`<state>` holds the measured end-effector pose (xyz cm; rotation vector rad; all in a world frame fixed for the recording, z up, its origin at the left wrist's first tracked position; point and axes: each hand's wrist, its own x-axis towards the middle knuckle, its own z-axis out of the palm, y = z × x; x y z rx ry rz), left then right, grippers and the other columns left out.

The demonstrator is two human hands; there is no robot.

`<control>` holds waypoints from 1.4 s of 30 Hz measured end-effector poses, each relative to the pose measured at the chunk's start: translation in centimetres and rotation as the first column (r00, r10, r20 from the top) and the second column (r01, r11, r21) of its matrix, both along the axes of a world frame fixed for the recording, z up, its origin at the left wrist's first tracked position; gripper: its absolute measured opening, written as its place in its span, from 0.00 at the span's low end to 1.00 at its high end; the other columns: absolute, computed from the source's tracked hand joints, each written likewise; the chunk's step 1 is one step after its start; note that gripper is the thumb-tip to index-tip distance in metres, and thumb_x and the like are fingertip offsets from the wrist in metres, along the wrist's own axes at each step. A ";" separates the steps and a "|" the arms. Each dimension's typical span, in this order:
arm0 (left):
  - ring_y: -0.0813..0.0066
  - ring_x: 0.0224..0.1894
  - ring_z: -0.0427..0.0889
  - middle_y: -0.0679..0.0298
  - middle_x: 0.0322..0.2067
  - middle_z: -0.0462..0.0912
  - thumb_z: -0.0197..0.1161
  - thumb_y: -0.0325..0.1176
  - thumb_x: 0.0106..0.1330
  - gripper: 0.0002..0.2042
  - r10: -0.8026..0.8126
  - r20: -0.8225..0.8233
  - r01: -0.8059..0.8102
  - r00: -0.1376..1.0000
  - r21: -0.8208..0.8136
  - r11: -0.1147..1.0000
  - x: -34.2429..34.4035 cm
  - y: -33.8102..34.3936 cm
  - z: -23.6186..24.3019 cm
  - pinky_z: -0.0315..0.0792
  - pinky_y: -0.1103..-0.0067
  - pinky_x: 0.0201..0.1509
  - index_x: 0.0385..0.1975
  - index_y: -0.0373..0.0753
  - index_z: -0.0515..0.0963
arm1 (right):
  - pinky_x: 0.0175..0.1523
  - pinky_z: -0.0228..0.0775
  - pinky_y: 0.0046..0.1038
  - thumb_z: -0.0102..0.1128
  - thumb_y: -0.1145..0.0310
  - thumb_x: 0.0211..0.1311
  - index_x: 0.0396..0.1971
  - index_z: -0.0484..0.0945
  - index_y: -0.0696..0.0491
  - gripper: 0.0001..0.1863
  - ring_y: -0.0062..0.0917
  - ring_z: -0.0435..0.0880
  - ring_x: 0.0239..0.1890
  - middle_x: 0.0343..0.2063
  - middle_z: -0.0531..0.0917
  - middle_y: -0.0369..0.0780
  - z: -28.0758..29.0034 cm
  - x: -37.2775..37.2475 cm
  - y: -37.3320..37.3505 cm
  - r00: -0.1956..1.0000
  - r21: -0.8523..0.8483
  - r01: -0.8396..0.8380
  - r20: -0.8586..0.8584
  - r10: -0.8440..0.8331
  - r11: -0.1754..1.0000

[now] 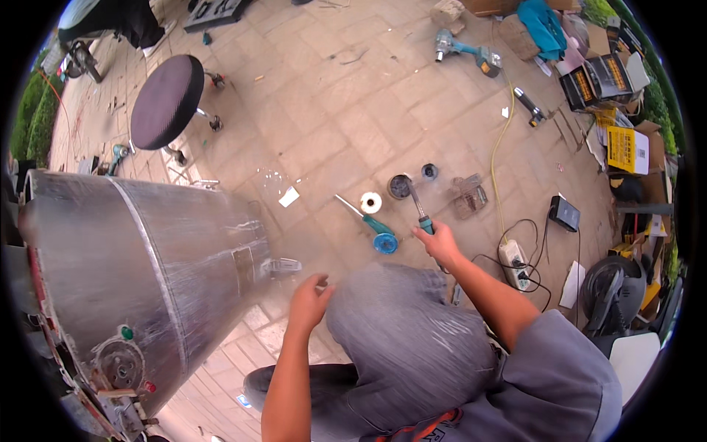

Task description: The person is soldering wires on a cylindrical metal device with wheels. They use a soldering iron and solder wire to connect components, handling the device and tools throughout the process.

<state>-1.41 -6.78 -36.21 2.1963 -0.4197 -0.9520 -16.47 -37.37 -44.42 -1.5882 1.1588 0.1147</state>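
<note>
In the head view, the main risk I would judge is a burn: the right hand (440, 244) has its fingers wrapped around the handle of a soldering iron (425, 222), near the bent knee of the grey trousers (398, 317). If the iron is hot, which cannot be told from here, a slip could bring the bare metal against cloth or skin. A push too far could tip the round tin (392, 193), since no hand steadies it. Black cords (541, 283) loop beside the white power strip (514, 264) near the right forearm; an arm or foot catching one could jerk whatever it feeds. The left hand (313, 297) has its fingers loosely curled and seems to hold nothing; it is near the big metal drum (210, 258), apart from the iron.

The soldering iron is in front of the right knee, over the paved floor (324, 110), its front end reaching the tin. It has a teal handle and a slim, greyish metal shaft; the very tip is hard to make out against the dark inside of the tin. Just left of the tin are a white spool (364, 202), a green-handled screwdriver (375, 224) and a round blue lid (384, 244).
</note>
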 end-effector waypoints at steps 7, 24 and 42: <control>0.55 0.39 0.83 0.54 0.36 0.84 0.66 0.41 0.58 0.23 0.060 0.001 -0.060 0.998 0.020 0.998 -0.8 -5.9 -7.4 0.75 0.67 0.46 0.51 0.35 0.77 | 0.30 0.70 0.23 0.48 0.75 0.68 0.60 0.66 0.57 0.21 0.18 0.75 0.23 0.36 0.76 0.40 5.6 -0.9 -0.7 0.953 0.016 0.067 0.296 -0.069 0.998; 0.53 0.52 0.77 0.50 0.50 0.78 0.69 0.30 0.51 0.29 -0.186 0.401 0.207 0.897 -0.009 0.978 5.8 -19.4 -8.7 0.71 0.65 0.57 0.56 0.35 0.72 | 0.55 0.75 0.32 0.51 0.84 0.58 0.56 0.75 0.58 0.23 0.32 0.83 0.51 0.53 0.80 0.46 19.4 -1.3 -7.0 0.783 0.055 -0.205 0.609 0.130 0.977; 0.70 0.42 0.81 0.60 0.45 0.80 0.63 0.38 0.63 0.27 0.591 -0.510 -0.762 0.625 -0.563 0.320 -4.0 8.2 18.5 0.77 0.74 0.34 0.62 0.38 0.68 | 0.31 0.73 0.32 0.65 0.68 0.54 0.33 0.78 0.54 0.09 0.37 0.83 0.25 0.22 0.82 0.45 7.0 2.9 -4.0 0.882 -0.429 0.003 0.427 0.200 0.903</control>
